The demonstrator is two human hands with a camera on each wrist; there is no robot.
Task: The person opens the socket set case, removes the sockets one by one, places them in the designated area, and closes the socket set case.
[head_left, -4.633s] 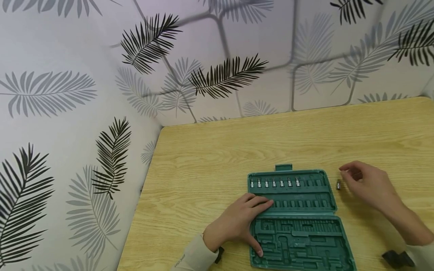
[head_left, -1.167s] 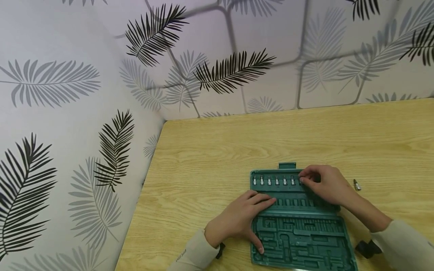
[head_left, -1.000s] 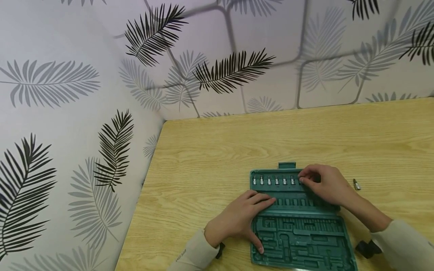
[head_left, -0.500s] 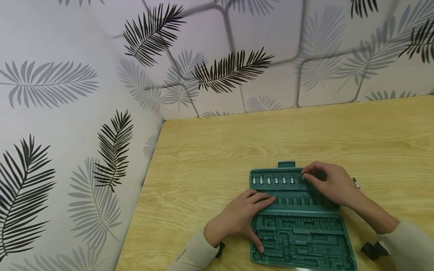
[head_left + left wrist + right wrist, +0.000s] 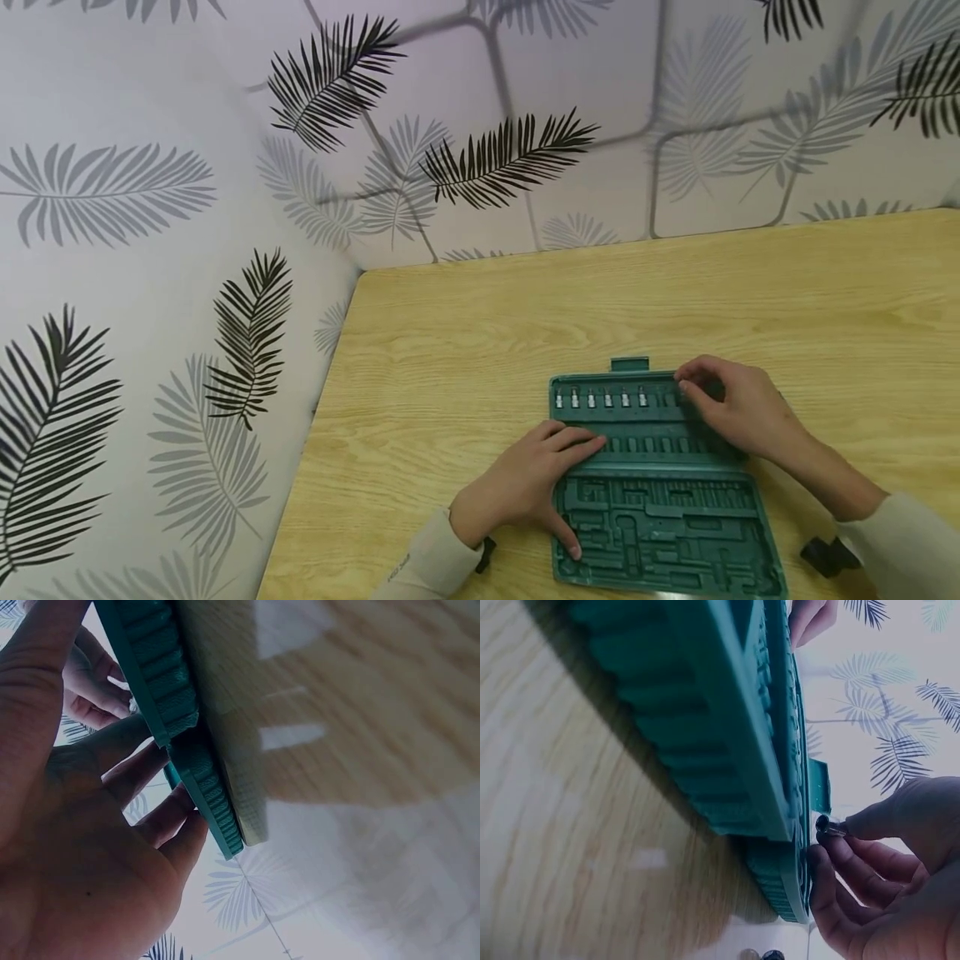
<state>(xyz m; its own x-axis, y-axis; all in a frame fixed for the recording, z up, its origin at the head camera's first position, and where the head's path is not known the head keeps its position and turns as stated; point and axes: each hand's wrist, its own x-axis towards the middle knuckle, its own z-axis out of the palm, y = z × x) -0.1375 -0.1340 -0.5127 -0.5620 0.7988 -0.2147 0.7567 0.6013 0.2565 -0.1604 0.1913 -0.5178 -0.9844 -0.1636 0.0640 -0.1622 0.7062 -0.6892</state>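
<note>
Right hand pinches a small, cylindrical, silver metal socket above the upper right of the open, green plastic case; left hand, fingers spread, rests on the case's left edge; socket presumably light, rigid and slick, best held by its barrel

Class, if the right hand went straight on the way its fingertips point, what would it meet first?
Heading left in the head view, the right hand would probably first meet the nearest seated metal bit in the green case, though its height above that row is unclear.
</note>
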